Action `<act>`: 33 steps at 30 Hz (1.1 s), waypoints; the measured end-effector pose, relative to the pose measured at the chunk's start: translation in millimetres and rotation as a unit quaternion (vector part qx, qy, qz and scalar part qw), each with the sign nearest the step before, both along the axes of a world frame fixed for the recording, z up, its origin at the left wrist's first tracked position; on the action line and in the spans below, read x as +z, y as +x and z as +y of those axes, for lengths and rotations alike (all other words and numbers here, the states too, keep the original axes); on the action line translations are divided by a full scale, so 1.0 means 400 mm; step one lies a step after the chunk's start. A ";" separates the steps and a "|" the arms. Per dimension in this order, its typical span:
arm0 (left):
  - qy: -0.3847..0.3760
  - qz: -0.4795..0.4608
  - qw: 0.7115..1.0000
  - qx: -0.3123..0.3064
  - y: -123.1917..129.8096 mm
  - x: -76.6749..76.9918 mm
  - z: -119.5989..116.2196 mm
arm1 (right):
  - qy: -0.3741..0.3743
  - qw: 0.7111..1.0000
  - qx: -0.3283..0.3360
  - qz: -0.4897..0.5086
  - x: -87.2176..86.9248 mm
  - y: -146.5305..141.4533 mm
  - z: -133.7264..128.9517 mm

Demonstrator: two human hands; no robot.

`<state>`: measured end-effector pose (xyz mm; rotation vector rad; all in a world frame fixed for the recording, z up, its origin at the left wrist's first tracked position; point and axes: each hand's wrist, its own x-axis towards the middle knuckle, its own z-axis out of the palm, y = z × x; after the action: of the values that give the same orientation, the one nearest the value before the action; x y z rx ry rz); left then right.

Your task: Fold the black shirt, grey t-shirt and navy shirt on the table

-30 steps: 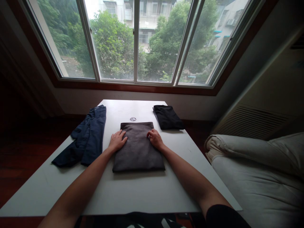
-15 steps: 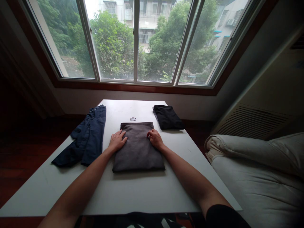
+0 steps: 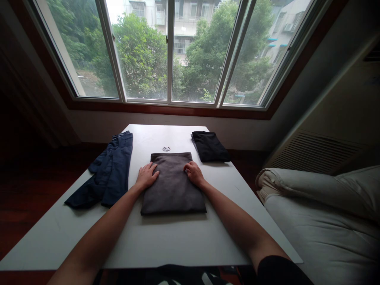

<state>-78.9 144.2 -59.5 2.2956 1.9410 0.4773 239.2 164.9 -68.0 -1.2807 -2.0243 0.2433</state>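
A dark grey garment (image 3: 173,190), folded into a flat rectangle, lies in the middle of the white table (image 3: 166,241). Across its left edge rests my left hand (image 3: 147,176), open, with the fingers spread and the fingertips on the cloth. At the opposite edge my right hand (image 3: 193,173) touches the garment with loosely curled fingers. The cloth under that hand lies flat, and I see nothing lifted in its fingers. Dark blue trousers (image 3: 109,168) are laid out on the left side of the table. A folded black garment (image 3: 210,146) sits at the far right.
A small round black emblem (image 3: 166,149) marks the tabletop beyond the grey garment. To the right stands a light-coloured sofa (image 3: 320,213), close to the table's edge. Behind the table are a wall and a wide window (image 3: 169,59).
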 end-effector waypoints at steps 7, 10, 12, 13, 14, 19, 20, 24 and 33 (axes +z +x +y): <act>-0.004 0.005 1.000 0.000 -0.001 0.000 0.001 | -0.005 1.000 -0.001 -0.001 0.005 -0.001 -0.003; -0.002 0.006 1.000 -0.001 -0.001 0.002 0.001 | -0.006 1.000 0.000 -0.001 0.007 -0.001 -0.005; -0.004 0.004 1.000 -0.001 -0.001 0.002 0.000 | -0.008 1.000 -0.001 -0.001 0.008 -0.002 -0.005; -0.005 0.003 1.000 0.000 -0.001 0.002 0.000 | -0.009 1.000 -0.001 -0.001 0.008 -0.002 -0.006; -0.005 0.002 1.000 0.000 -0.001 0.002 0.000 | -0.010 1.000 -0.001 0.000 0.008 -0.002 -0.006; -0.002 0.003 1.000 0.001 -0.001 0.001 0.000 | -0.012 1.000 -0.003 0.004 0.007 -0.002 -0.007; -0.003 0.003 1.000 0.000 0.000 0.001 0.000 | -0.012 1.000 -0.003 0.003 0.007 -0.002 -0.006; -0.004 0.003 1.000 0.001 0.001 0.004 -0.002 | -0.010 1.000 -0.002 0.003 0.002 -0.002 -0.003; -0.003 0.000 1.000 0.002 -0.001 0.000 0.000 | -0.009 1.000 -0.002 0.000 0.000 0.000 -0.001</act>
<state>-79.2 144.3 -59.6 2.2884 1.9436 0.4705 239.3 164.5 -67.9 -1.2952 -2.0240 0.2605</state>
